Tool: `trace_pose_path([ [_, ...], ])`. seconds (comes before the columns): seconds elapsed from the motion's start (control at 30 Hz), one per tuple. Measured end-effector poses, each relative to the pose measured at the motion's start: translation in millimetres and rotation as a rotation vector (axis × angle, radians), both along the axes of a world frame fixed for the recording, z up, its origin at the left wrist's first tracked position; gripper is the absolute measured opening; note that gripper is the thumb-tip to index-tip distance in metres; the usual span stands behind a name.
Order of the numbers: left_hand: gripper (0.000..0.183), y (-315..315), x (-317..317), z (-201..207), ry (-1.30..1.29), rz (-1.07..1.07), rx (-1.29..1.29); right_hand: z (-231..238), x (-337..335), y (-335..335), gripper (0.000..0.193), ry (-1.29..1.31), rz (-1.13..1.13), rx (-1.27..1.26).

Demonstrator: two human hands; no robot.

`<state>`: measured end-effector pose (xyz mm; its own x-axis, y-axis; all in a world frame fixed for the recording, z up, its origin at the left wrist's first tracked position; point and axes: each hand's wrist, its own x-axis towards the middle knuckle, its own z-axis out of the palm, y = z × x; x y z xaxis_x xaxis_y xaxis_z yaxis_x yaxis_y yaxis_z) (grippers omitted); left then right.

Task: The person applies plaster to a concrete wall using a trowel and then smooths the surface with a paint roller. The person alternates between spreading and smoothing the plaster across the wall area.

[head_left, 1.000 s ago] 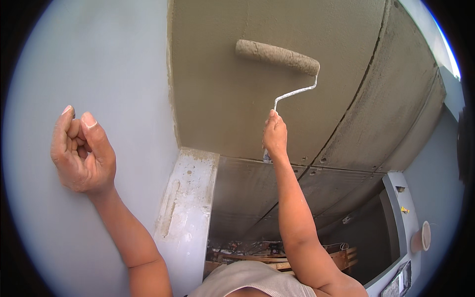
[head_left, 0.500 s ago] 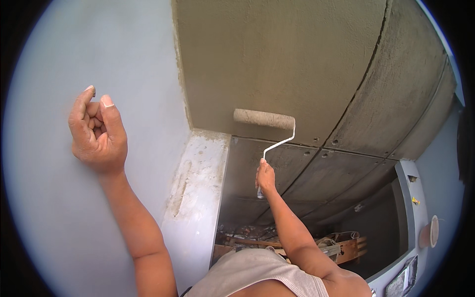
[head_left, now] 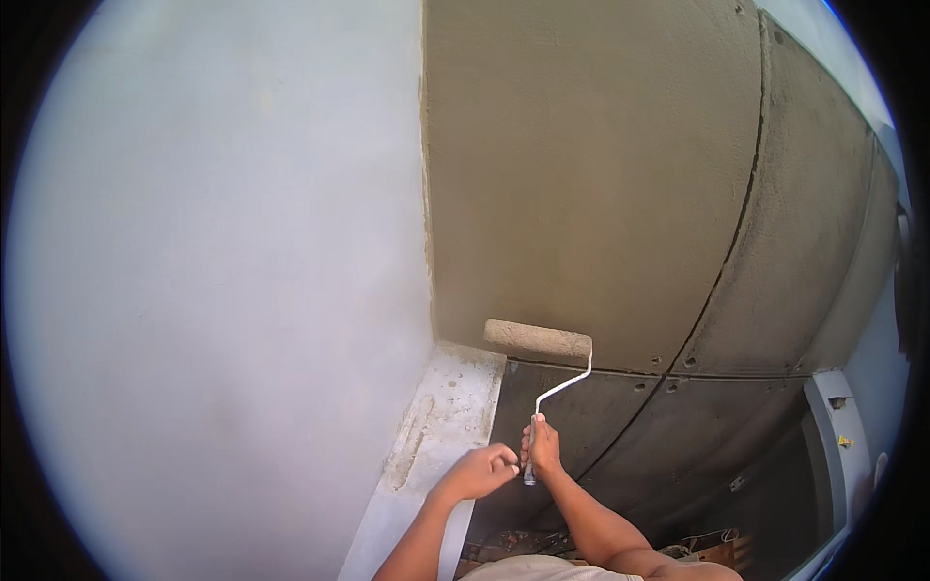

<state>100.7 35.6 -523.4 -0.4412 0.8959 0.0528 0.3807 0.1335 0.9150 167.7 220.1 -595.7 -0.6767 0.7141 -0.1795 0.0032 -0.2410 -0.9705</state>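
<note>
My right hand [head_left: 544, 447] is closed around the handle of a paint roller [head_left: 538, 339]. A bent white wire frame joins the handle to a fuzzy, beige-grey roller sleeve. The sleeve lies almost level against the lower part of a damp-looking, grey-brown wall panel [head_left: 591, 184], just above its bottom seam. My left hand [head_left: 477, 473] is just left of the handle, apart from it. Its fingers are loosely bent, thumb and forefinger slightly apart, with nothing seen in them.
A smooth pale wall [head_left: 223, 290] fills the left side. Between it and the panels, a white ledge [head_left: 450, 397] carries grey smears. Darker grey panels [head_left: 814, 194] run along the right. Wooden pieces [head_left: 717, 554] and rubble lie low down, beside a white frame [head_left: 841, 436].
My left hand has come down and right from in front of the pale wall to beside the roller handle. Roller and right hand sit lower in the picture, as the view has tilted up.
</note>
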Motion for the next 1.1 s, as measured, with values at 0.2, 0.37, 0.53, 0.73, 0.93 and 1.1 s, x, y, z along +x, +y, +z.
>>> trace_pose_path([
  [0.2, 0.034, 36.2, 25.6, -57.7, -0.229, -0.386, -0.433, -18.5, -46.2, 7.0, 0.058, -0.041, -0.037, 0.168],
  [0.37, 0.038, 44.1, 22.7, -78.6, -0.189, -0.408, -0.424, -4.5, -73.3, 13.8, 0.056, -0.012, -0.066, 0.212],
  [0.53, 0.036, 44.3, 23.1, -77.1, -0.245, -0.384, -0.409, 84.2, -98.4, 38.8, 0.054, 0.115, -0.071, 0.319],
  [0.73, 0.043, 42.8, 20.3, -80.9, -0.227, -0.364, -0.386, 217.5, -133.0, 63.8, 0.058, 0.227, -0.041, 0.453],
  [0.93, 0.045, 38.4, 19.5, -76.3, -0.213, -0.35, -0.385, 364.7, -155.7, 67.8, 0.061, 0.243, -0.086, 0.594],
  [1.1, 0.047, 41.9, 21.5, -63.4, -0.197, -0.385, -0.456, 466.8, -162.0, 83.0, 0.06, 0.257, -0.164, 0.706],
])
